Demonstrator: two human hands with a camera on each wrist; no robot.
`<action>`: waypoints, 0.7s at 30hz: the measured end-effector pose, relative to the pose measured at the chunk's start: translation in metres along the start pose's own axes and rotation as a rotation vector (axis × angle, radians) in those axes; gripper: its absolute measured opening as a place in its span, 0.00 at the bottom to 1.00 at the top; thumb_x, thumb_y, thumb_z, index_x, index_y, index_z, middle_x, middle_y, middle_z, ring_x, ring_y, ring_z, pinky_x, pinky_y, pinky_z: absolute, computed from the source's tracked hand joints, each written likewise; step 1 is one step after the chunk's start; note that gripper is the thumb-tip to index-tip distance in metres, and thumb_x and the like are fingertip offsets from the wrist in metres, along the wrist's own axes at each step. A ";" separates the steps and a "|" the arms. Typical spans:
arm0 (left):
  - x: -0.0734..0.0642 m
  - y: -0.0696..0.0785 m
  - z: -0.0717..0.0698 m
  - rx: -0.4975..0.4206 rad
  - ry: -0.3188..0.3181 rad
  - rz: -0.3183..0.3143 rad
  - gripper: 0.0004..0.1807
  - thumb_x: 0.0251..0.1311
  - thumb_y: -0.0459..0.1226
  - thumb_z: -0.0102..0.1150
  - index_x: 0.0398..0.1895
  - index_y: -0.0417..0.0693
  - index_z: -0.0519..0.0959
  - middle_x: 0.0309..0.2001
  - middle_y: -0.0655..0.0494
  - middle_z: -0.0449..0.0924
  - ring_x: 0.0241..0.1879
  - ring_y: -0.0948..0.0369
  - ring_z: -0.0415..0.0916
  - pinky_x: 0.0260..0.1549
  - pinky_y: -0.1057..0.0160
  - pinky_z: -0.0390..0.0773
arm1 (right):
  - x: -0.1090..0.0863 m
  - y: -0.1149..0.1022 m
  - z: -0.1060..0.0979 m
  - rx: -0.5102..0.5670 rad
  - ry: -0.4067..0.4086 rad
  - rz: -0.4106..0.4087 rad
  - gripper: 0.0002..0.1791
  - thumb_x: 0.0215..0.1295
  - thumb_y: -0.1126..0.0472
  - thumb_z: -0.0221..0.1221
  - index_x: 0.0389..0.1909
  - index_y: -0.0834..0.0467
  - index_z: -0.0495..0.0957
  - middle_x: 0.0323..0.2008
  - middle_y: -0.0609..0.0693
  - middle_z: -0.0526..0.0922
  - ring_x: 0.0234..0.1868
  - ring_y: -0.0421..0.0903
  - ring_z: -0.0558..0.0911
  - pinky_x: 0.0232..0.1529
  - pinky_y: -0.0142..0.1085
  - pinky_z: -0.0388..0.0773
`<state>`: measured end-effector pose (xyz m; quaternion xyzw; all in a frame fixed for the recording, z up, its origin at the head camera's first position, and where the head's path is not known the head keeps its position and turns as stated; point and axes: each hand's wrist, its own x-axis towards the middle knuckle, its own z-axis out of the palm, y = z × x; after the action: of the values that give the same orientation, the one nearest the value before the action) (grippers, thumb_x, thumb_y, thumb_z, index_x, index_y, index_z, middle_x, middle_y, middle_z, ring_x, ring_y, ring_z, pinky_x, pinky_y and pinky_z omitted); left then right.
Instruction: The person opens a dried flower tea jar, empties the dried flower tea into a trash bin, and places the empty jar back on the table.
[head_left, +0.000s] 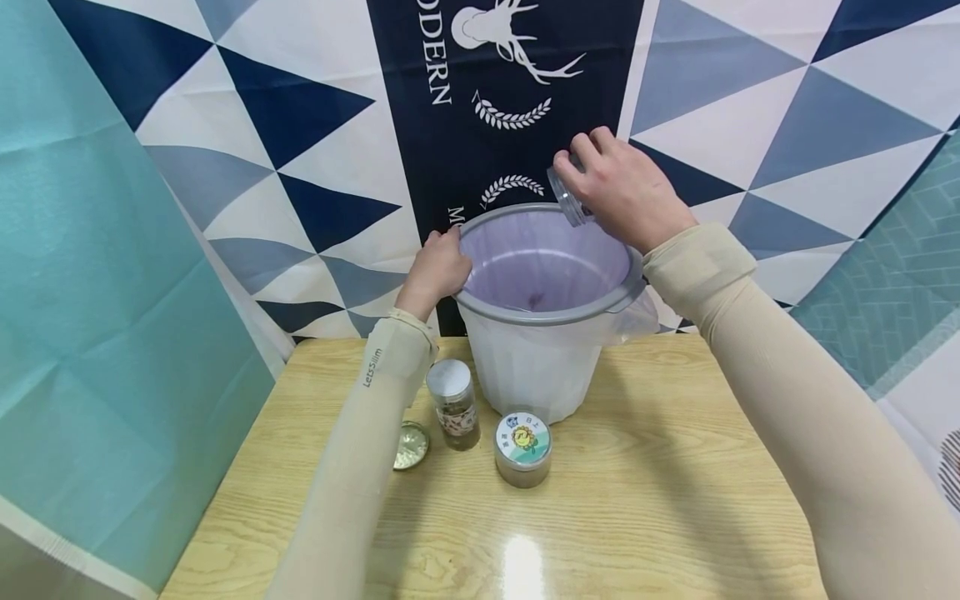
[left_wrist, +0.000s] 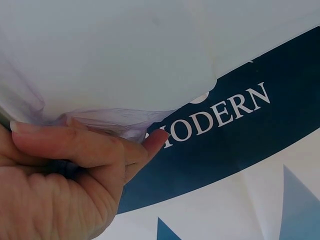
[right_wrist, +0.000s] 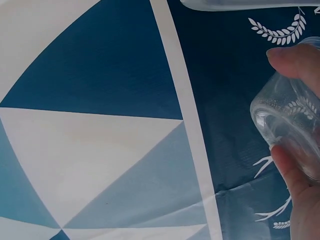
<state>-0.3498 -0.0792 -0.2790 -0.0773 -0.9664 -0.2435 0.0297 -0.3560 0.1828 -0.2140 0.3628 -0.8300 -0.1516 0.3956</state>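
Observation:
A white bin (head_left: pixel 536 367) with a grey rim stands on the wooden table, lined with a thin purple bag (head_left: pixel 540 258). My left hand (head_left: pixel 438 268) grips its left rim; in the left wrist view the fingers curl over the edge, against the bag (left_wrist: pixel 110 117). Above the far right side of the rim, my right hand (head_left: pixel 626 187) holds a clear jar (head_left: pixel 567 200) tipped with its mouth downward. The right wrist view shows that jar (right_wrist: pixel 285 115) see-through, with thumb and fingers around it. A small dark spot shows low inside the bin.
In front of the bin stand a tall jar (head_left: pixel 454 417) with a white lid and a short jar (head_left: pixel 523 450) with a sunflower lid. A round shiny lid (head_left: pixel 412 446) lies beside my left forearm. A patterned cloth (head_left: pixel 315 125) hangs behind the bin.

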 end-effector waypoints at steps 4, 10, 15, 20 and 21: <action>0.000 0.000 0.000 -0.002 0.003 0.003 0.35 0.71 0.34 0.40 0.81 0.38 0.55 0.77 0.35 0.60 0.74 0.43 0.64 0.75 0.48 0.65 | 0.001 0.000 -0.001 -0.001 0.013 -0.011 0.20 0.67 0.82 0.52 0.58 0.69 0.72 0.50 0.69 0.76 0.50 0.67 0.77 0.52 0.53 0.84; -0.001 0.000 -0.001 -0.008 0.003 0.002 0.35 0.71 0.34 0.40 0.81 0.38 0.54 0.77 0.34 0.60 0.73 0.43 0.64 0.74 0.48 0.65 | 0.000 0.000 -0.002 0.032 0.032 -0.031 0.23 0.66 0.84 0.53 0.58 0.64 0.73 0.51 0.67 0.77 0.54 0.66 0.76 0.52 0.54 0.84; -0.001 0.000 -0.001 -0.014 -0.001 0.001 0.35 0.70 0.34 0.40 0.81 0.39 0.54 0.77 0.35 0.59 0.74 0.44 0.64 0.75 0.48 0.64 | 0.001 0.001 0.000 0.064 0.051 -0.067 0.25 0.66 0.86 0.52 0.57 0.60 0.74 0.52 0.64 0.77 0.57 0.64 0.75 0.50 0.54 0.84; -0.001 -0.001 0.000 -0.017 0.002 0.008 0.36 0.69 0.33 0.40 0.81 0.39 0.54 0.77 0.35 0.60 0.74 0.43 0.64 0.75 0.48 0.64 | 0.002 0.001 0.000 0.029 0.047 -0.093 0.26 0.66 0.86 0.50 0.58 0.59 0.75 0.53 0.64 0.78 0.58 0.64 0.75 0.50 0.53 0.84; 0.000 -0.002 0.000 -0.017 0.001 0.008 0.36 0.69 0.33 0.40 0.81 0.39 0.54 0.77 0.35 0.59 0.74 0.43 0.63 0.75 0.48 0.64 | 0.002 0.001 0.000 0.019 0.044 -0.097 0.27 0.66 0.86 0.50 0.58 0.59 0.75 0.54 0.63 0.78 0.59 0.64 0.75 0.51 0.52 0.84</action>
<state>-0.3496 -0.0806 -0.2796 -0.0812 -0.9640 -0.2515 0.0307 -0.3573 0.1823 -0.2120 0.4098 -0.8038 -0.1546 0.4026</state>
